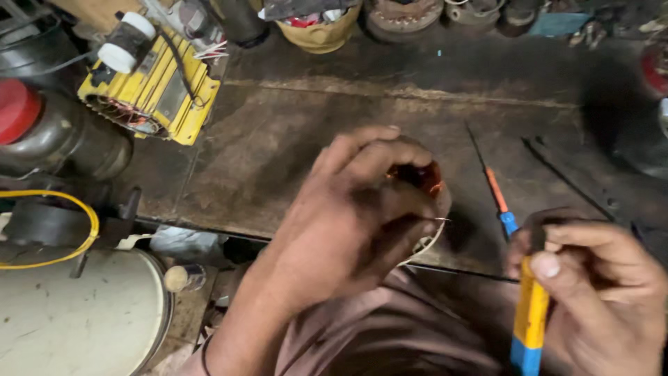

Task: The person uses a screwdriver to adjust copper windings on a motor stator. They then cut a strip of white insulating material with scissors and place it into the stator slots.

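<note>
- Clearly the small motor stator (422, 182), copper windings showing, sits over the near edge of the counter (292, 139), wrapped by the left hand (362, 209); fingers curl tight around it, a thin wire end poking out toward the right
- Right of the stator, the right hand (605, 285) pinches a yellow-and-blue tool (531, 317), thumb pressed on top
- Risk, as I judge it: a slip of the tool could nick the winding or a finger; a loosened hold could drop the stator off the counter edge
- Beyond the stator lies an orange-handled screwdriver (495, 191)
</note>
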